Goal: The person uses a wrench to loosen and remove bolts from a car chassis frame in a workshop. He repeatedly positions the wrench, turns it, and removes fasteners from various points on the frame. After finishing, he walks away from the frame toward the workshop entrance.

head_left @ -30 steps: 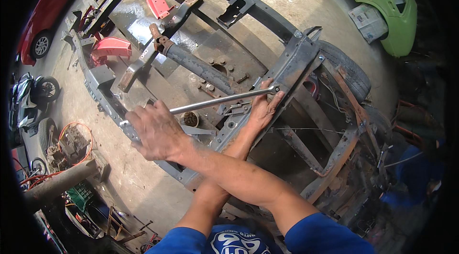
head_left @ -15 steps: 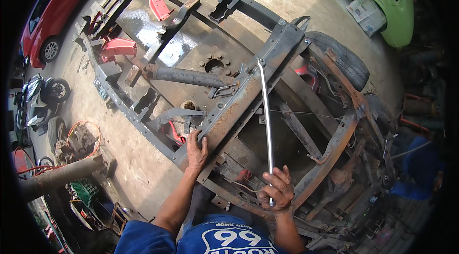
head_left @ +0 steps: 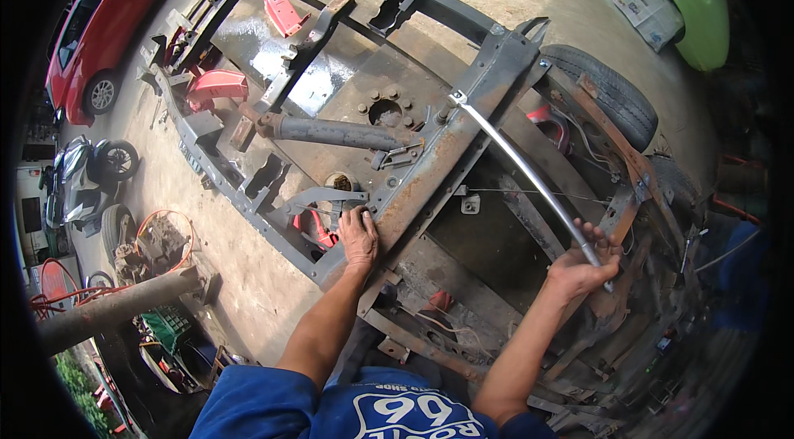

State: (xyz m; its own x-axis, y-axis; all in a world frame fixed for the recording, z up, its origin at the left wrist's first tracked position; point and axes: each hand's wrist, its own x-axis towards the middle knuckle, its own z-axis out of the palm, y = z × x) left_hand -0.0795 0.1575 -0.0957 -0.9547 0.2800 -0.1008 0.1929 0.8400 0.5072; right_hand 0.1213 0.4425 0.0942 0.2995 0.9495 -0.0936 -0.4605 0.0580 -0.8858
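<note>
A long chrome breaker bar [head_left: 529, 170] lies slantwise over the bare vehicle frame. Its head sits over a bolt fitting on the rusty crossmember [head_left: 430, 166]. My right hand [head_left: 583, 265] is at the bar's far end, the bar crossing the palm and the fingers loosely curled about it; the tip sticks out below the hand. My left hand [head_left: 359, 239] rests on the near left end of the crossmember, fingers stretched over its edge, holding nothing. Left of the bar's head, a dark cylindrical tube [head_left: 339, 131] with a bracket meets the crossmember.
Red brackets [head_left: 218, 88] hang on the frame's left rail. A tire [head_left: 604, 92] lies beyond the crossmember on the right. Around stand a red car [head_left: 103, 34], a motorcycle [head_left: 87, 178] and a green car [head_left: 691, 1]. A thick pipe [head_left: 124, 303] juts in at lower left.
My right hand has swung the bar's handle end to the right and slightly away from me, its head staying on the crossmember. My left hand remains on the crossmember. The view has shifted slightly.
</note>
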